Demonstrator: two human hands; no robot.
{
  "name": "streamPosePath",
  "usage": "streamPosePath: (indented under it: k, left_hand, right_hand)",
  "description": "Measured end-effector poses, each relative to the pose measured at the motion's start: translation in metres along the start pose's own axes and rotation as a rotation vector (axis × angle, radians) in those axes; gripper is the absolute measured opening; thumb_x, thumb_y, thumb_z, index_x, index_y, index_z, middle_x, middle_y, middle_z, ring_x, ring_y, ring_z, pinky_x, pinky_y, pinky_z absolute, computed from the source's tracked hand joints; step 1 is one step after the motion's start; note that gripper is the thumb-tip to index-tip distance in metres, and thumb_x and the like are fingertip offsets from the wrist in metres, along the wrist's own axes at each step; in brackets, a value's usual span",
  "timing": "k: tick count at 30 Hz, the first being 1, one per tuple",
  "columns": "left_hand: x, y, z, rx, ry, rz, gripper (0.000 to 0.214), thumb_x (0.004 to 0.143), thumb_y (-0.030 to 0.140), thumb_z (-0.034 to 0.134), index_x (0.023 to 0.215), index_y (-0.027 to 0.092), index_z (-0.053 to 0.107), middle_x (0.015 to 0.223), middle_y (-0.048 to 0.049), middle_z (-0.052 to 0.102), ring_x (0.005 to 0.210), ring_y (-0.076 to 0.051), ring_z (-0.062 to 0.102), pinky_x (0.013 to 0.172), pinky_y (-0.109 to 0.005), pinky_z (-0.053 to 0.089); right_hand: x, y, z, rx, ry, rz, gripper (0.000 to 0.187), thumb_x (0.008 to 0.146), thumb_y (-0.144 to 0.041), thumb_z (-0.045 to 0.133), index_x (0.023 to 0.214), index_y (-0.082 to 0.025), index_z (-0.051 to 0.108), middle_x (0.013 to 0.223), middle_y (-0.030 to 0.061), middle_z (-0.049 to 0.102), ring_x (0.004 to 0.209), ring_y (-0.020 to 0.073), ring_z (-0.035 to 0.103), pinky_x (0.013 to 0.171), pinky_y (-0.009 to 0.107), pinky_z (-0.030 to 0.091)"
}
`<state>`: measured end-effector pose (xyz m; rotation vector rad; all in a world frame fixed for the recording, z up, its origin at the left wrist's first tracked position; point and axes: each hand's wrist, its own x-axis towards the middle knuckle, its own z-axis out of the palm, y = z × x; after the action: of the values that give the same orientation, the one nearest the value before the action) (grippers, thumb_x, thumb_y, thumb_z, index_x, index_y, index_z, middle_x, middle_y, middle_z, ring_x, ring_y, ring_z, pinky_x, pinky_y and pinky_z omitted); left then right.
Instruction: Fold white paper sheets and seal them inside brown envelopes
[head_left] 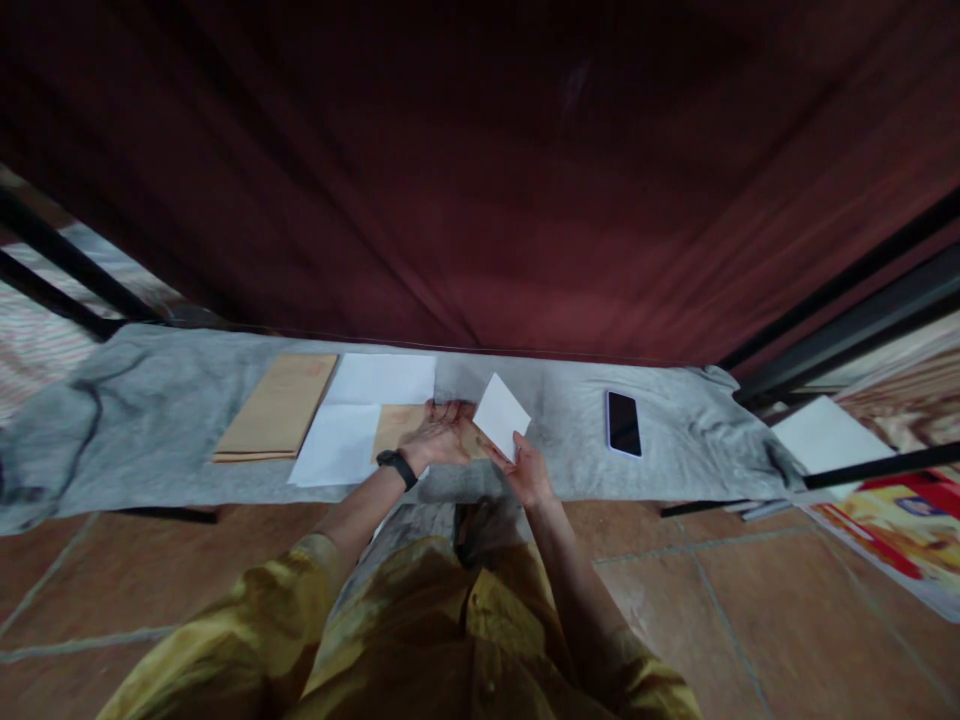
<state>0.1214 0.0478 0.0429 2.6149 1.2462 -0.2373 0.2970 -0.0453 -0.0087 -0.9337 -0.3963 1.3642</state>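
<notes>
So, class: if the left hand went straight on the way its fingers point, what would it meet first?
Probably the white paper that the right hand holds, close beyond the fingertips of the left hand, though depth is unclear.

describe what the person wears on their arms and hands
Mustard-yellow sleeves, creased and pushed up near the elbows, leave both forearms bare. A black band, likely a watch, circles the left wrist. The left hand and right hand wear no gloves; no rings show.
</notes>
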Motion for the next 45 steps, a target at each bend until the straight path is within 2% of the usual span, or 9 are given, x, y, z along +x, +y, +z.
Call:
streamPosePath:
  k: [3,8,16,23,30,33,36,39,45]
  left_hand:
    - [-0.001,0.005,-0.002,0.034,0.014,0.015,0.092,0.072,0.051,0.070,0.150,0.012,0.040,0.158,-0.0252,0.033,0.149,-0.042,0.023,0.121,-0.062,0.006]
    - [-0.004,0.014,-0.004,0.081,0.067,0.024,0.092,0.071,0.046,0.072,0.149,0.010,0.039,0.154,-0.0265,0.038,0.146,-0.043,0.027,0.120,-0.064,0.003]
    - [-0.009,0.021,0.004,0.076,0.151,0.039,0.087,0.073,0.039,0.067,0.151,0.012,0.039,0.160,-0.0208,0.033,0.148,-0.044,0.022,0.121,-0.061,0.006]
    - [-0.009,0.019,0.006,-0.039,0.099,0.058,0.082,0.077,0.038,0.062,0.153,0.021,0.038,0.149,-0.0141,0.052,0.147,-0.044,0.026,0.122,-0.063,0.003]
    - [-0.013,0.019,0.003,0.024,0.147,0.070,0.087,0.076,0.040,0.065,0.154,0.018,0.033,0.160,-0.0179,0.035,0.149,-0.046,0.019,0.121,-0.065,0.004]
    - [-0.014,0.019,0.003,0.076,0.155,0.081,0.088,0.077,0.040,0.065,0.154,0.014,0.031,0.161,-0.0221,0.032,0.150,-0.043,0.020,0.121,-0.062,0.005]
    - [-0.014,0.017,0.004,0.102,0.166,0.082,0.097,0.078,0.042,0.066,0.157,0.011,0.019,0.160,-0.0263,0.030,0.150,-0.040,0.023,0.121,-0.058,0.007]
    - [-0.013,0.015,0.006,0.098,0.170,0.066,0.103,0.078,0.043,0.067,0.159,0.013,0.010,0.161,-0.0252,0.030,0.150,-0.039,0.023,0.121,-0.057,0.008]
    - [-0.011,0.013,0.011,0.081,0.175,0.056,0.105,0.077,0.042,0.067,0.159,0.016,0.007,0.162,-0.0229,0.030,0.152,-0.037,0.021,0.122,-0.056,0.006]
  right_hand:
    - [0.004,0.009,0.003,-0.046,0.073,-0.061,0.029,0.081,-0.046,0.067,0.100,-0.024,0.064,0.108,0.0063,0.075,0.108,0.0260,0.070,0.091,0.047,0.061]
    - [0.005,0.010,-0.008,-0.015,0.150,-0.109,0.030,0.079,-0.043,0.068,0.102,-0.024,0.064,0.104,0.0059,0.076,0.107,0.0254,0.070,0.090,0.045,0.061]
    - [0.002,0.004,-0.016,0.004,0.133,-0.061,0.029,0.079,-0.040,0.069,0.101,-0.023,0.063,0.106,0.0051,0.075,0.101,0.0238,0.071,0.092,0.043,0.061]
    - [0.007,0.004,-0.013,-0.050,0.106,-0.021,0.030,0.080,-0.040,0.071,0.103,-0.024,0.063,0.106,0.0034,0.073,0.103,0.0236,0.070,0.082,0.042,0.064]
    - [0.005,0.008,-0.018,-0.043,0.078,-0.033,0.031,0.080,-0.041,0.070,0.106,-0.025,0.062,0.109,0.0036,0.073,0.107,0.0244,0.070,0.086,0.046,0.063]
    - [0.002,0.004,-0.021,-0.072,0.149,-0.098,0.032,0.078,-0.042,0.070,0.104,-0.025,0.061,0.105,0.0039,0.073,0.106,0.0253,0.069,0.082,0.044,0.064]
    - [0.000,-0.006,-0.027,-0.162,0.290,-0.209,0.035,0.079,-0.045,0.068,0.104,-0.023,0.060,0.101,0.0056,0.073,0.100,0.0254,0.070,0.076,0.041,0.063]
    - [-0.003,-0.017,-0.038,-0.334,0.427,-0.339,0.037,0.081,-0.050,0.063,0.106,-0.023,0.058,0.100,0.0060,0.073,0.094,0.0244,0.069,0.076,0.040,0.061]
    - [-0.015,-0.031,-0.060,-0.616,0.479,-0.515,0.040,0.087,-0.055,0.059,0.104,-0.019,0.060,0.099,0.0069,0.071,0.092,0.0218,0.066,0.084,0.036,0.054]
